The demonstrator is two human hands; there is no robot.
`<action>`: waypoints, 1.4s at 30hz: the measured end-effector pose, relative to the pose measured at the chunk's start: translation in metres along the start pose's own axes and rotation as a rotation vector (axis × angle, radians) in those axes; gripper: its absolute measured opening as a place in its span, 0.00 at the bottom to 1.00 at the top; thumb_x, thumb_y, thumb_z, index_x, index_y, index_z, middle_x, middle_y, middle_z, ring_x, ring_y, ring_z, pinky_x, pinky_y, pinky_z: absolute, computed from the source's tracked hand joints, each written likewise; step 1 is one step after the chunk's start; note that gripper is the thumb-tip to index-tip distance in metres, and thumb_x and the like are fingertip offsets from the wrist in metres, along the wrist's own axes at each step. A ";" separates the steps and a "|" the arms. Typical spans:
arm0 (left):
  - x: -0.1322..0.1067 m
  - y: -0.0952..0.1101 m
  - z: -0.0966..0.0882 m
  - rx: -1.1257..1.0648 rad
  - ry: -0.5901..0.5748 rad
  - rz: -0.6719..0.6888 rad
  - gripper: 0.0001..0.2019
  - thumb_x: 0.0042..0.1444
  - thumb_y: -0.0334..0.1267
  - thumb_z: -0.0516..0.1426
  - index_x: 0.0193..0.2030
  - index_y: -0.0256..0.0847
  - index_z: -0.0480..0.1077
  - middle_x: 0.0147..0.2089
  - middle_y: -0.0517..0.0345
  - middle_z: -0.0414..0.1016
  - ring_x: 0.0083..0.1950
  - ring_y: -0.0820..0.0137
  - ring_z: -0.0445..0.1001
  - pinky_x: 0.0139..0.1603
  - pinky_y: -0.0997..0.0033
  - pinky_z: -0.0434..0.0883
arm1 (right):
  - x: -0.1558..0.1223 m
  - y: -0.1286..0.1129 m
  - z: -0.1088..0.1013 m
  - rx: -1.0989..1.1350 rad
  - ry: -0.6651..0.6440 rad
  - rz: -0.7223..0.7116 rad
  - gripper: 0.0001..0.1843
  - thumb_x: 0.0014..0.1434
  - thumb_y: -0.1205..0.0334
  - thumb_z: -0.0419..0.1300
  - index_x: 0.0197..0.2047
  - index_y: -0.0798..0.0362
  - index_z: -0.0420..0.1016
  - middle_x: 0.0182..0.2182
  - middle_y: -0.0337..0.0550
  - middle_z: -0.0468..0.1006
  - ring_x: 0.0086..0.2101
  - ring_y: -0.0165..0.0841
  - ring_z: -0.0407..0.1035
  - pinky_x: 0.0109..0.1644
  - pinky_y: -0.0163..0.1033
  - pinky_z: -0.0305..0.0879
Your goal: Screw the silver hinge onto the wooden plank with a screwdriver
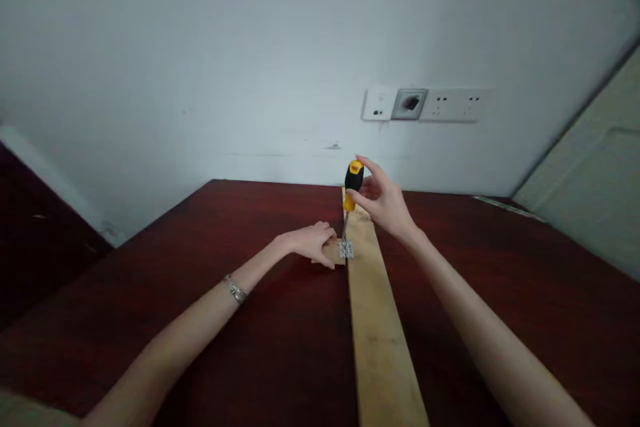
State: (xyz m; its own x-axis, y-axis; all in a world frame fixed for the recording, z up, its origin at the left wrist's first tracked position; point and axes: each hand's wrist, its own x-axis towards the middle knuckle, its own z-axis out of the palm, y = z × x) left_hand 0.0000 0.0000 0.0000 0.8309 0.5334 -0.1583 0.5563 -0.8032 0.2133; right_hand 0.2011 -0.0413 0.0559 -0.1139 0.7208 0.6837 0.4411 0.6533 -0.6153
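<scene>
Wooden block [334,251]: left hand [311,241] is clasping it down; light, stiff, probably skidding easily.
Screwdriver [353,181]: right hand [385,203] is gripping the chunky handle, the surest hold; tip on hinge [346,249].

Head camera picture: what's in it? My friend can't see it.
A right hand holds a yellow-and-black screwdriver upright, tip on a small metal hinge lying across a small wooden block and a long plank. The left hand steadies the block on a dark red table; a white wall with sockets is behind.
</scene>
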 end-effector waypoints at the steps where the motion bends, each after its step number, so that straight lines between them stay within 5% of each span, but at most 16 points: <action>1: 0.000 0.000 0.000 0.008 -0.006 -0.002 0.34 0.47 0.59 0.62 0.51 0.33 0.66 0.47 0.49 0.64 0.49 0.60 0.64 0.47 0.69 0.63 | 0.001 0.000 0.001 -0.004 0.000 0.002 0.37 0.54 0.61 0.61 0.67 0.46 0.57 0.31 0.38 0.73 0.29 0.31 0.69 0.40 0.43 0.71; 23: 0.000 -0.005 0.011 -0.278 0.053 -0.088 0.34 0.44 0.47 0.65 0.54 0.36 0.59 0.54 0.46 0.62 0.54 0.59 0.67 0.53 0.65 0.66 | 0.004 0.002 0.010 0.110 0.033 -0.025 0.33 0.53 0.58 0.65 0.61 0.40 0.63 0.51 0.45 0.68 0.34 0.32 0.70 0.36 0.42 0.74; 30: 0.001 -0.005 0.012 -0.290 0.053 -0.089 0.33 0.44 0.47 0.65 0.54 0.36 0.58 0.54 0.46 0.62 0.54 0.59 0.67 0.53 0.65 0.67 | 0.004 0.001 0.007 0.177 0.001 -0.024 0.30 0.57 0.58 0.60 0.63 0.40 0.61 0.57 0.44 0.66 0.39 0.33 0.70 0.44 0.44 0.73; 34: 0.000 -0.003 0.009 -0.289 0.032 -0.101 0.33 0.45 0.47 0.65 0.54 0.35 0.58 0.54 0.45 0.62 0.54 0.59 0.68 0.52 0.66 0.67 | 0.005 -0.003 0.004 0.222 -0.037 -0.018 0.27 0.61 0.60 0.56 0.63 0.41 0.62 0.54 0.44 0.70 0.41 0.35 0.71 0.48 0.46 0.71; 42: -0.001 -0.001 0.007 -0.286 0.030 -0.105 0.34 0.45 0.49 0.64 0.55 0.35 0.58 0.55 0.45 0.62 0.54 0.58 0.68 0.51 0.66 0.67 | 0.005 -0.004 0.011 0.153 0.084 -0.035 0.22 0.56 0.56 0.63 0.53 0.42 0.67 0.51 0.43 0.69 0.44 0.36 0.69 0.45 0.44 0.72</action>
State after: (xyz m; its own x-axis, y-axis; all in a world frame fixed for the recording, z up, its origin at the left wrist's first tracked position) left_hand -0.0019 -0.0016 -0.0063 0.7660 0.6209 -0.1664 0.6171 -0.6378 0.4608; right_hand 0.1893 -0.0380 0.0575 -0.0493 0.6793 0.7322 0.2971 0.7099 -0.6386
